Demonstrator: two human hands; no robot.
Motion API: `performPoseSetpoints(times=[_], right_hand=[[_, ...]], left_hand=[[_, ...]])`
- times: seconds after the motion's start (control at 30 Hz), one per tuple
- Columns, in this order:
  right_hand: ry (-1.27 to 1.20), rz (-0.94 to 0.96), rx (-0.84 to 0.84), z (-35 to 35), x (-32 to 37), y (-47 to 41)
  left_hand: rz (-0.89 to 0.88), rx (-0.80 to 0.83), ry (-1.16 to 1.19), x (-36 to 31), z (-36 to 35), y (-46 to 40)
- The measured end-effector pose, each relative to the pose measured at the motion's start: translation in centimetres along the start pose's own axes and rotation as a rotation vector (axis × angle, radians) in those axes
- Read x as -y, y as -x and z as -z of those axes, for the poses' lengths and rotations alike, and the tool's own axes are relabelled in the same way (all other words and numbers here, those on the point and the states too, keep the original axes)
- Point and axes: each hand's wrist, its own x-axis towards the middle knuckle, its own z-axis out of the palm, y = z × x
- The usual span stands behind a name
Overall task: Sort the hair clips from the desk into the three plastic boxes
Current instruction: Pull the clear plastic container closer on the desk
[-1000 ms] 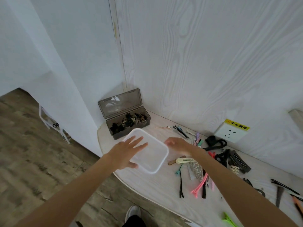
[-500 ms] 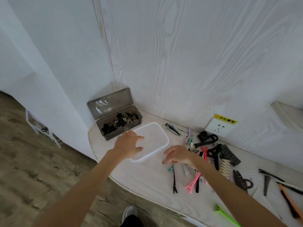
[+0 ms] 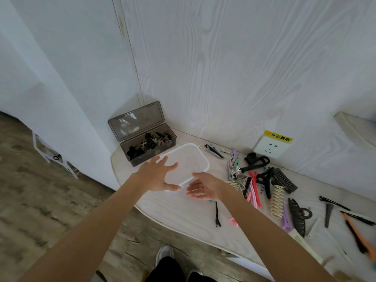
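A clear white plastic box [image 3: 189, 161] lies on the desk [image 3: 183, 212] beside a dark smoky box [image 3: 150, 147] with its lid up, full of small dark claw clips. My left hand [image 3: 157, 174] has spread fingers over the clear box's near left corner. My right hand [image 3: 205, 187] is open, palm turned leftward, just at the box's near right edge. Many hair clips [image 3: 254, 186] lie scattered to the right: pink, black, purple and cream ones. A thin black clip [image 3: 217, 215] lies near my right forearm.
A wall socket [image 3: 271, 146] with a yellow label sits on the wood-grain wall behind the clips. The desk's curved front edge runs just under my arms. More black and orange clips [image 3: 356, 231] lie at the far right. My shoes show on the floor below.
The clear box has settled on the desk next to the dark box. My left hand has opened over its corner. My right hand has left the clips and come to the box's near edge.
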Motion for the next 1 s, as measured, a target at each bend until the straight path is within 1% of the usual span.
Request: performPoseSetpoints(times=[0.17, 0.3, 0.37, 0.4, 0.47, 0.5, 0.57, 0.63, 0.73, 0.8, 0.9, 0.93, 1.0], right_hand=[[0.014, 0.194, -0.176, -0.9, -2.9, -0.5], [0.108, 0.307, -0.294, -0.7, -3.0, -0.4], [0.106, 0.405, -0.333, -0.7, -3.5, -0.1], [0.092, 0.461, -0.324, -0.6, -3.7, -0.2], [0.037, 0.531, -0.257, -0.6, -4.4, 0.2], [0.057, 0.542, -0.231, -0.5, -4.6, 0.3], [0.2, 0.533, -0.228, -0.1, -4.8, 0.4], [0.343, 0.553, -0.235, 0.6, -5.0, 0.6], [0.523, 0.592, -0.203, 1.4, -5.1, 0.8], [0.626, 0.623, -0.218, 2.0, -4.9, 0.6], [0.795, 0.627, -0.231, 2.6, -4.1, 0.6], [0.838, 0.627, -0.222, 2.7, -3.7, 0.9], [0.898, 0.646, -0.24, 2.8, -2.4, 1.6]], left_hand=[[-0.005, -0.059, -0.011, 0.2, -1.3, -0.3], [-0.017, -0.1, -0.033, 0.4, -1.9, -0.2], [-0.006, -0.161, -0.025, 0.4, -2.7, -0.1], [0.004, -0.224, 0.01, 0.4, -3.2, 0.0], [-0.016, -0.371, 0.119, 0.4, -4.5, 0.5], [-0.042, -0.443, 0.195, 0.5, -5.1, 0.8], [-0.096, -0.546, 0.34, 1.0, -5.8, 1.5], [-0.113, -0.574, 0.431, 1.8, -5.8, 2.1], [-0.093, -0.588, 0.554, 2.6, -4.9, 2.7], [-0.01, -0.653, 0.743, 2.7, -3.8, 2.7], [0.196, -0.775, 1.176, 3.6, -2.7, 1.2], [0.259, -0.806, 1.27, 4.0, -2.4, 0.6], [0.35, -0.82, 1.316, 4.6, -2.3, -0.4]])
